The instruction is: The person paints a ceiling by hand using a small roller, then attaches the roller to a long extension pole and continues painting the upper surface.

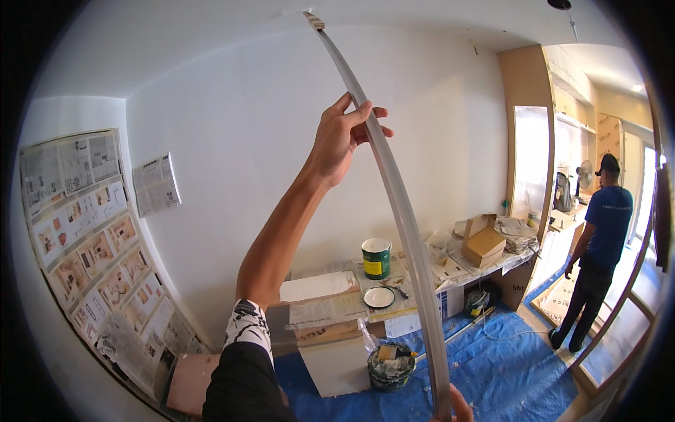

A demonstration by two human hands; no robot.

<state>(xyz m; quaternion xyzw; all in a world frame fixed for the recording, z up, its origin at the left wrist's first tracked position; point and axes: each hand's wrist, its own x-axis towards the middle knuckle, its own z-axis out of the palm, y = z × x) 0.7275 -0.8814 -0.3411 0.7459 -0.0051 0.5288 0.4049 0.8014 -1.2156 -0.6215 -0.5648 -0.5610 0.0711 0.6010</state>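
A long grey metal bar [402,198] stands tilted in front of me, running from the ceiling down to the lower edge of view. My left hand [339,133] grips it high up, thumb on the near side and fingertips showing beyond its far edge. Low on the bar, my right hand [460,406] is closed round it; only some fingers show there. A small wood-coloured piece [316,22] sits at the bar's upper end, close to the ceiling. Whether the two touch the ceiling I cannot tell.
Below are a green paint tin [376,259], its lid [380,297], an open cardboard box [485,243] and a bucket [391,373] with a brush. Blue sheeting [506,359] covers the floor. Another person [606,225] stands at the right. Newspaper [156,184] hangs on the left wall.
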